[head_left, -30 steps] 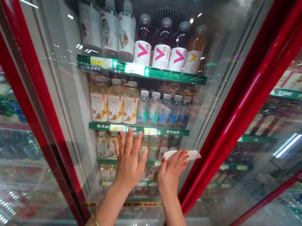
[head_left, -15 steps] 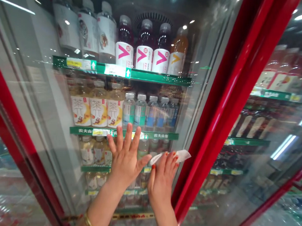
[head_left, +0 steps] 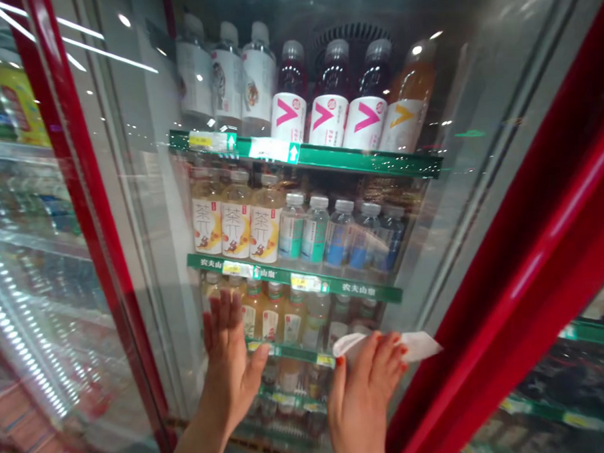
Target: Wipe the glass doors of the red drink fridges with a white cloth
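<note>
My left hand lies flat with its fingers spread against the glass door of a drinks cooler. To its right, my right hand presses a white wipe to the same pane, the fingers curled over it. The wipe's outer end sticks out towards the red door frame. Behind the glass, tea bottles and water bottles fill one shelf. Bottles with pink V labels stand on the shelf above.
Green shelf edges with yellow price tags cross the cooler behind the glass. More glass-fronted coolers stand on both sides, with bottles behind the left door and packaged goods on shelves at the lower right.
My hands have moved apart, the left going left and the right going right with the wipe. Both sit lower on the door, and the view has shifted.
</note>
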Demonstrator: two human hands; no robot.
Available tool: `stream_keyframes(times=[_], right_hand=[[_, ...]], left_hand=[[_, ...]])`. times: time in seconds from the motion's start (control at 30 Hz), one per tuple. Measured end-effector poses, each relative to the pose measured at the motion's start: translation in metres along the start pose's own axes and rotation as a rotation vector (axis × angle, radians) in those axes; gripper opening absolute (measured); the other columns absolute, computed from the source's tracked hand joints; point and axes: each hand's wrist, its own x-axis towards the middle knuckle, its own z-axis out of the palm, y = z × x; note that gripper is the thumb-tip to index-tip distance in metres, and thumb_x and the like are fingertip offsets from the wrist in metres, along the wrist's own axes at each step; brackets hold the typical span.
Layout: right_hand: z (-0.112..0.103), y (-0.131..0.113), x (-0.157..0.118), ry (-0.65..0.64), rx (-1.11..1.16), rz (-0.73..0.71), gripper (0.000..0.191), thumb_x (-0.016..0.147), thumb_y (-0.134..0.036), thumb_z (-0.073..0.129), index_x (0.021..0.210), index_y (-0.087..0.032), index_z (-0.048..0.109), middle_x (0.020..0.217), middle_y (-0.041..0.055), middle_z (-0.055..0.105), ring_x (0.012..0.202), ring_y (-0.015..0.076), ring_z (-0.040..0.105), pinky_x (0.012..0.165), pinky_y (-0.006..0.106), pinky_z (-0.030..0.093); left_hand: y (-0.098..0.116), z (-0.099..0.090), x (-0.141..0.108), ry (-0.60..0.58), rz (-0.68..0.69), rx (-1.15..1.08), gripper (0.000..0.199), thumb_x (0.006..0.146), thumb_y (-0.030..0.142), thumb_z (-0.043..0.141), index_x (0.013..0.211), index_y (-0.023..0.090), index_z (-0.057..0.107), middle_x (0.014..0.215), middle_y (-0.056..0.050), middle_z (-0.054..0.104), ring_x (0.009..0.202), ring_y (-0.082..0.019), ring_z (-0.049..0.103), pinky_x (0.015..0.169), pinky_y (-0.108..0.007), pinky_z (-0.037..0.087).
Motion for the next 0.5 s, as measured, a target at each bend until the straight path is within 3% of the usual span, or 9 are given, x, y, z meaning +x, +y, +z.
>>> stream_keyframes(times=[0.1,0.2,0.27,0.33,0.43,0.5], right_hand=[[0.015,-0.057,-0.007,-0.13,0.058,-0.272,0.086,0.105,-0.015,0.048,0.18,-0.018,0.007,0.185,0.0124,0.016,0.175,0.0336,-0.007,0.136,0.073,0.028],[0.019,-0.095,0.034,-0.176,0.093,-0.446,0.08,0.108,-0.02,0.046,0.18,-0.025,0.01,0.183,0.0034,0.029,0.176,0.0248,-0.006,0.142,0.062,0.022],[0.013,-0.092,0.065,-0.131,0.059,-0.391,0.08,0.111,-0.027,0.047,0.18,-0.027,0.005,0.185,0.0041,0.022,0.176,0.0271,-0.003,0.142,0.065,0.019],[0.005,-0.071,0.079,-0.054,0.01,-0.232,0.083,0.113,-0.032,0.048,0.179,-0.03,-0.001,0.188,0.0071,0.004,0.176,0.0357,-0.002,0.138,0.075,0.018],[0.002,-0.042,0.062,0.057,-0.003,0.04,0.085,0.113,-0.036,0.047,0.179,-0.028,-0.006,0.186,0.0133,-0.016,0.173,0.0498,-0.006,0.126,0.093,0.018],[0.014,-0.05,0.036,0.072,0.014,0.13,0.086,0.113,-0.033,0.047,0.179,-0.025,-0.008,0.185,0.0178,-0.018,0.171,0.0535,-0.006,0.122,0.097,0.021]], left_hand=[[-0.005,-0.017,0.001,-0.053,0.034,-0.027,0.077,0.113,0.04,0.042,0.181,0.023,0.012,0.189,-0.013,0.019,0.176,-0.032,0.012,0.144,-0.053,0.011],[-0.014,-0.04,0.014,-0.05,0.08,-0.06,0.073,0.113,0.041,0.043,0.18,0.027,0.018,0.186,-0.011,0.028,0.173,-0.031,0.025,0.142,-0.051,0.023],[-0.028,-0.053,0.025,-0.004,0.063,-0.06,0.074,0.113,0.038,0.047,0.18,0.03,0.019,0.187,-0.008,0.028,0.174,-0.03,0.025,0.142,-0.05,0.022],[-0.048,-0.062,0.034,0.048,0.009,-0.039,0.076,0.112,0.035,0.049,0.18,0.032,0.017,0.189,-0.005,0.021,0.176,-0.029,0.015,0.144,-0.05,0.017],[-0.08,-0.065,0.04,0.088,-0.011,-0.037,0.077,0.113,0.032,0.047,0.181,0.032,0.012,0.19,-0.003,0.01,0.177,-0.026,0.004,0.145,-0.048,0.012],[-0.097,-0.061,0.04,0.066,0.009,-0.058,0.077,0.114,0.035,0.044,0.181,0.029,0.007,0.19,-0.006,0.007,0.177,-0.027,0.004,0.145,-0.049,0.011]])
